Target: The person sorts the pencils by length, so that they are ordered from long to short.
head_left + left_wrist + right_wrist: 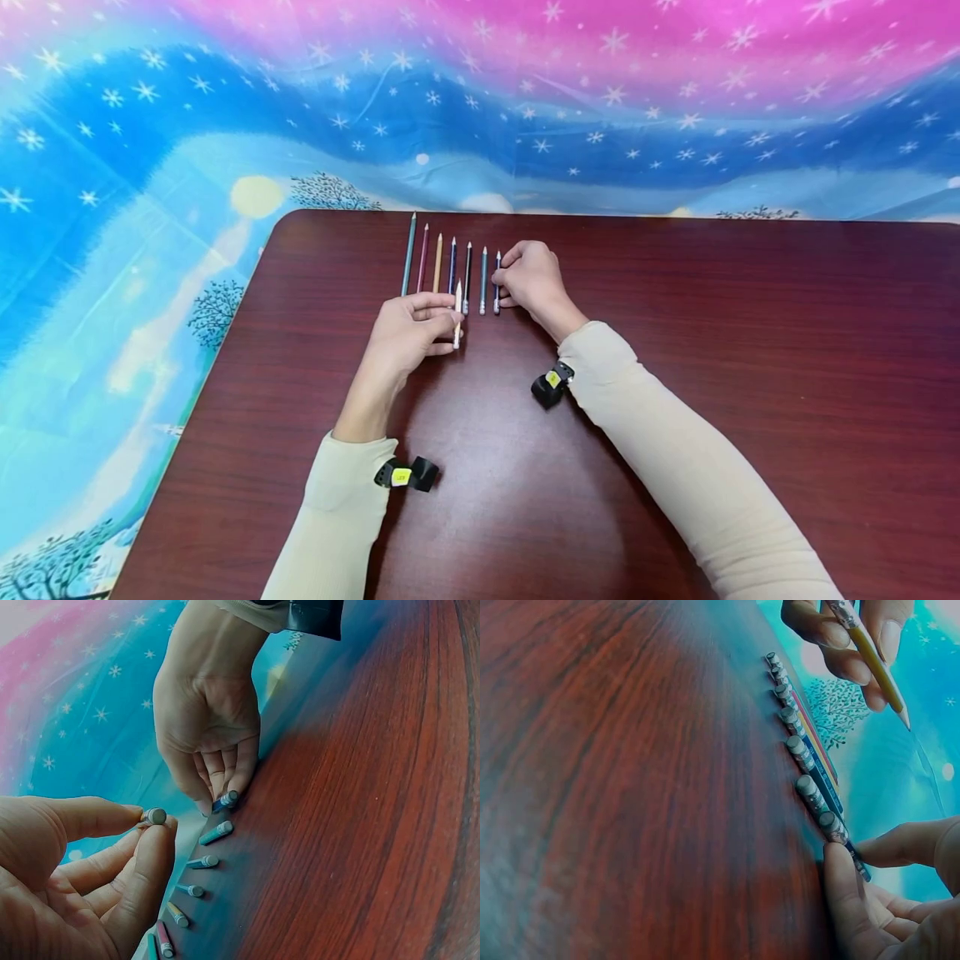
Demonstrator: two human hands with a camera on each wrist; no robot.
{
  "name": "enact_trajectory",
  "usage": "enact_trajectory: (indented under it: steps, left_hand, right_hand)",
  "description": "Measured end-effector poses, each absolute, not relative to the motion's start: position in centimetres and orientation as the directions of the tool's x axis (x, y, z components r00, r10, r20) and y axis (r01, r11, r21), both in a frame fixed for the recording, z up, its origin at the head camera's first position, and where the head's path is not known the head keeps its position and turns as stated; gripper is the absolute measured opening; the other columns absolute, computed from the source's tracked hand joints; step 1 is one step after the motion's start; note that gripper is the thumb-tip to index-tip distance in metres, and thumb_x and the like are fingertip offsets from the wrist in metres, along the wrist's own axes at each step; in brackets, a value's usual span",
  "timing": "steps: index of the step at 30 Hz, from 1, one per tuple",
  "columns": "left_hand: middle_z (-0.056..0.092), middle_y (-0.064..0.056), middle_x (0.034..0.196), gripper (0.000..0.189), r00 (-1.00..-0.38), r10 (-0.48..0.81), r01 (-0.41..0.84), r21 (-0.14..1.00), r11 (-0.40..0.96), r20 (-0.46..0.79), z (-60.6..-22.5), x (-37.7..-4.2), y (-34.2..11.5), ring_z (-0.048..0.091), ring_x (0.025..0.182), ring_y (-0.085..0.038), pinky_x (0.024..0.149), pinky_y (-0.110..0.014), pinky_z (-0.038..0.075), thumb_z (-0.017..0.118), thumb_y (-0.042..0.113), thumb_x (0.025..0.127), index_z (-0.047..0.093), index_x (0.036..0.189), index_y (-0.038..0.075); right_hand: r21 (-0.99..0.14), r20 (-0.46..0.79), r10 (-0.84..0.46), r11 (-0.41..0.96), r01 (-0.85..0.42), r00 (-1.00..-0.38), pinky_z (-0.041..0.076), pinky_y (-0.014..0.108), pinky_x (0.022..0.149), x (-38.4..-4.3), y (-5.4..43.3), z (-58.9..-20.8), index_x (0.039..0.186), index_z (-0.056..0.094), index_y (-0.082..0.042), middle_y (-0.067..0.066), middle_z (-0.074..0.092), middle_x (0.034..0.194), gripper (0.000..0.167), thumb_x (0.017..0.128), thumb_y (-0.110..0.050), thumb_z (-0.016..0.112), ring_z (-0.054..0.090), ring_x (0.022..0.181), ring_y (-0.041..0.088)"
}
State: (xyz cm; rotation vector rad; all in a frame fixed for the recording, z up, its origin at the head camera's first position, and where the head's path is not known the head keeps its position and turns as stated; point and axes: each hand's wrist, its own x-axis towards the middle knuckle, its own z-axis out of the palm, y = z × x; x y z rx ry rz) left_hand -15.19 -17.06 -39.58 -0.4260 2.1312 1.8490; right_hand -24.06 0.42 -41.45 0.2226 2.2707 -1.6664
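Note:
My left hand (401, 333) pinches a short yellow pencil (876, 664) between thumb and fingers, raised above the table with its sharpened tip pointing away and its eraser end toward me. At the right end of a row of pencils, my right hand (534, 277) pinches a short dark blue pencil (497, 285) between thumb and fingertip. Left of it lie a light blue pencil (483, 282), a black pencil (468, 279) and several others, out to a long teal pencil (408, 254). Their eraser ends face me, and the lengths shrink from left to right. My left hand hides some lower ends.
The brown wooden table (712, 350) has its far edge just beyond the pencil tips. Behind it hangs a blue and pink cloth (480, 100) with snowflakes, which also shows along the table's left side. Each sleeve bears a black wrist camera (552, 383).

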Motion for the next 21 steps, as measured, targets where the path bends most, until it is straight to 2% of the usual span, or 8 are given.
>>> enact_trajectory:
  steps: [11,15,21]
  left_hand:
    - [0.075,-0.019,0.117,0.034,-0.917,-0.034,-0.399,0.909,0.122,-0.398,-39.48,-15.1,-17.09,0.071,0.075,-0.007,0.067,-0.024,0.065,0.07,0.007,0.098,0.069,0.132,0.002]
    - [0.075,-0.017,0.115,0.035,-0.918,-0.032,-0.396,0.909,0.13,-0.395,-39.48,-15.11,-17.05,0.071,0.074,-0.007,0.068,-0.025,0.065,0.071,0.007,0.098,0.07,0.132,0.002]
    - [0.075,-0.016,0.115,0.034,-0.917,-0.031,-0.398,0.91,0.12,-0.397,-39.46,-15.18,-17.09,0.071,0.075,-0.007,0.067,-0.024,0.065,0.07,0.007,0.098,0.069,0.132,0.002]
  right_hand:
    - [-0.836,-0.345,-0.032,0.465,0.292,-0.938,0.064,0.029,0.055,-24.24,-0.12,-40.68,0.104,0.059,0.003,0.012,0.062,0.089,0.012,0.094,0.006,0.065,0.06,0.05,0.012]
    - [-0.843,-0.356,-0.024,0.44,0.31,-0.934,0.063,0.028,0.054,-24.3,0.04,-40.77,0.104,0.059,0.004,0.013,0.064,0.088,0.014,0.093,0.006,0.068,0.06,0.047,0.011]
    - [-0.881,-0.376,-0.037,0.325,0.345,-0.926,0.063,0.029,0.053,-24.27,0.35,-41.19,0.106,0.06,0.006,0.016,0.068,0.09,0.016,0.093,0.009,0.07,0.061,0.045,0.011]
